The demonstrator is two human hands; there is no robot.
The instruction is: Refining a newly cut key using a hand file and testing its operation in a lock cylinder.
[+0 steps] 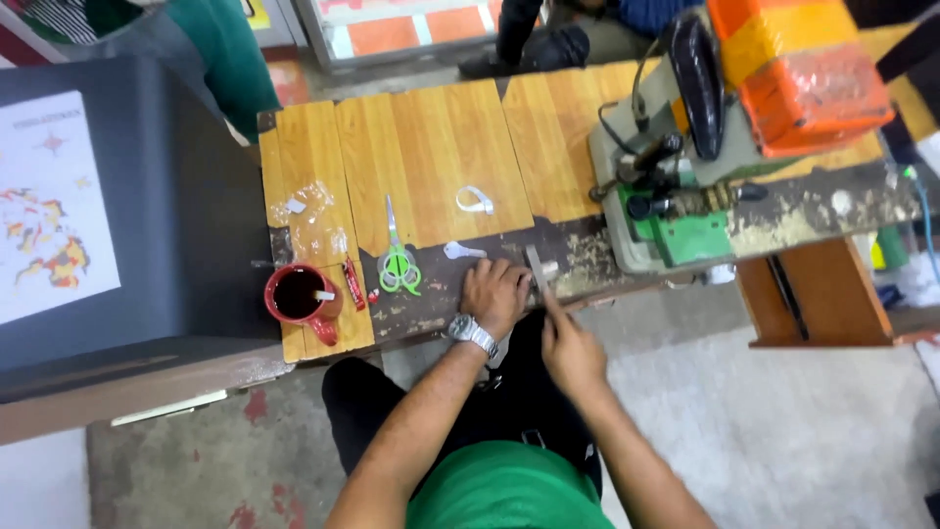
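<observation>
My left hand (494,294), with a metal wristwatch, rests fingers-down on the worn front edge of the wooden workbench (431,147); whatever it presses down is hidden under the fingers. My right hand (571,348) grips the handle end of a flat grey metal file (537,269), whose blade lies beside my left fingertips at the bench edge. A small silver key (460,251) lies just left of my left hand. Green-handled scissors (397,257) lie further left.
A red mug (302,296) with dark liquid and a red lighter (353,282) stand at the bench's left corner. A green and grey key-cutting machine (676,186) sits at the right, an orange box (798,69) behind it. A dark cabinet (147,196) stands left.
</observation>
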